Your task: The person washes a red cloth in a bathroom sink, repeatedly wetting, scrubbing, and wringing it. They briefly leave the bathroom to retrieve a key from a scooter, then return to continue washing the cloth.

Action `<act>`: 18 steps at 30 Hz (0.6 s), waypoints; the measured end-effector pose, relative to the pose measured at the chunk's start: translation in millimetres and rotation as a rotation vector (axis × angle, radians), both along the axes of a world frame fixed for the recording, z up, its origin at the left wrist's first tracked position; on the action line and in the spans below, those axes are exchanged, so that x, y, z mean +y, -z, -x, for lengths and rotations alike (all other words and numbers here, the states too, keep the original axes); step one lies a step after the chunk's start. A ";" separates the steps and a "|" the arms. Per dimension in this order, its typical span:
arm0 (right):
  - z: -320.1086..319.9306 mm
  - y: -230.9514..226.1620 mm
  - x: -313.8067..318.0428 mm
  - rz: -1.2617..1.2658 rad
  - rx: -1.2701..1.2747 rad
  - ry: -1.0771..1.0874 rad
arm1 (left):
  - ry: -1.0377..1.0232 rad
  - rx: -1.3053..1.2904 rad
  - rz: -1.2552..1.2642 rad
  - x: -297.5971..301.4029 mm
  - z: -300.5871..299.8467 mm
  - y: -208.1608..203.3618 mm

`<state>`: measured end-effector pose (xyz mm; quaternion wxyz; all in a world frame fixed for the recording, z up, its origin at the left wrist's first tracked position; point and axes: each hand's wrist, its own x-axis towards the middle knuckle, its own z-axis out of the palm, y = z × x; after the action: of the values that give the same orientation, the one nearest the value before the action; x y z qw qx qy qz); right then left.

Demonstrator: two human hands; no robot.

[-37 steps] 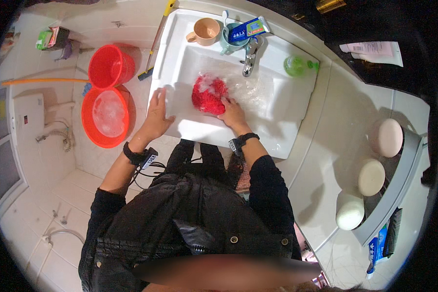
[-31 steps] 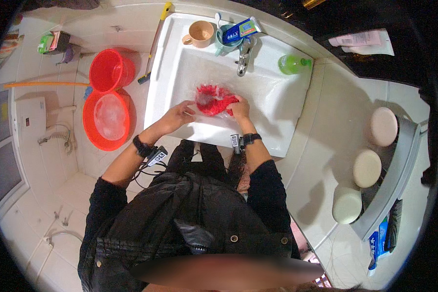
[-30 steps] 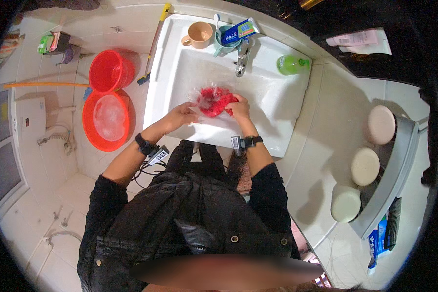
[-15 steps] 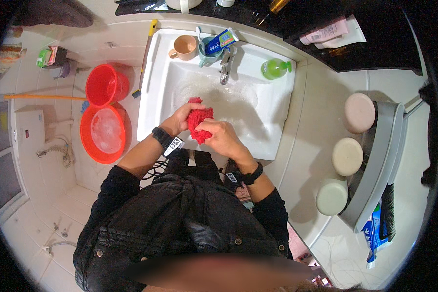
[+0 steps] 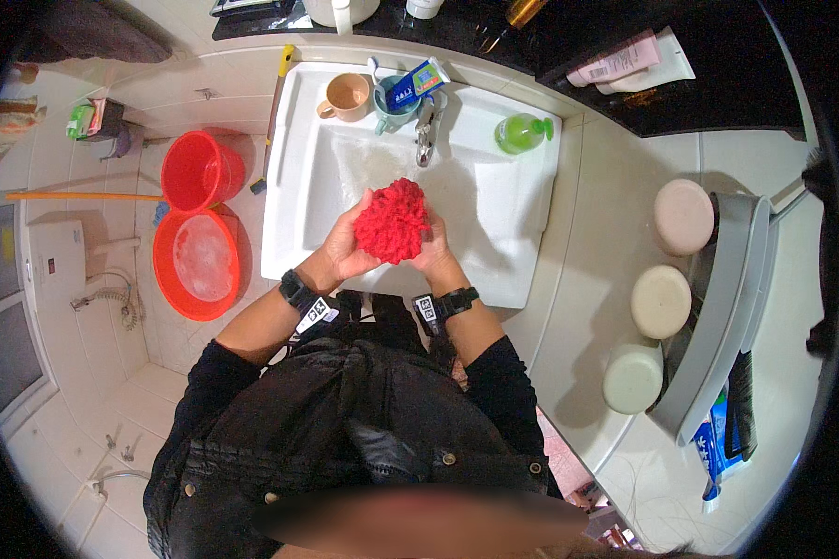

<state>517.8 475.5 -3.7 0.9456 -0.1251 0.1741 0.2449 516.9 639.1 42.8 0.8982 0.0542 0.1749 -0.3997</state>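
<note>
Over the front of the white sink (image 5: 494,284), my two hands hold a bunched red thing with a chunky, knitted-looking texture (image 5: 393,222). My left hand (image 5: 348,247) cups it from the left side, thumb along its edge. On the other side my right hand (image 5: 435,247) grips it, and that hand's fingers are partly hidden behind the red bundle. Whether it is a hat, a scarf or a cloth I cannot make out. Beyond it, the chrome faucet (image 5: 426,130) stands at the back of the basin.
An orange cup (image 5: 347,98), a blue cup (image 5: 397,117) with toothpaste (image 5: 415,86) and a green pump bottle (image 5: 520,135) stand on the sink. Two red buckets (image 5: 196,172) are at left, the nearer holding sudsy water. Round-lidded containers (image 5: 662,301) and a grey rack (image 5: 729,307) stand right.
The red bundle has risen and shifted slightly right, and now looks rounder and fuller. My right hand has moved from on top of it to its right side. The water in the basin looks lower.
</note>
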 end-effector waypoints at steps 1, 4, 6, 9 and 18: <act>2.2 -6.2 1.3 -0.103 -0.020 0.009 | 0.011 0.010 -0.039 0.9 1.7 -2.5; -10.6 -27.4 0.0 -0.042 -0.165 -0.008 | 0.150 0.011 -0.158 7.3 7.3 -8.7; -27.1 -38.8 0.1 0.208 -0.197 0.006 | 0.160 -0.067 -0.193 8.4 8.0 -11.2; -41.1 -54.2 1.2 0.738 -0.291 -0.106 | 0.247 -0.148 -0.193 10.3 5.5 -15.6; -62.4 -51.6 15.9 1.116 -0.298 -0.083 | 0.344 -0.391 -0.568 -5.9 -11.4 -25.6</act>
<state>580.3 491.3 47.9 0.7406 -0.6444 0.1367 0.1326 528.3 633.2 68.4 0.7837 0.4045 0.0925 -0.4623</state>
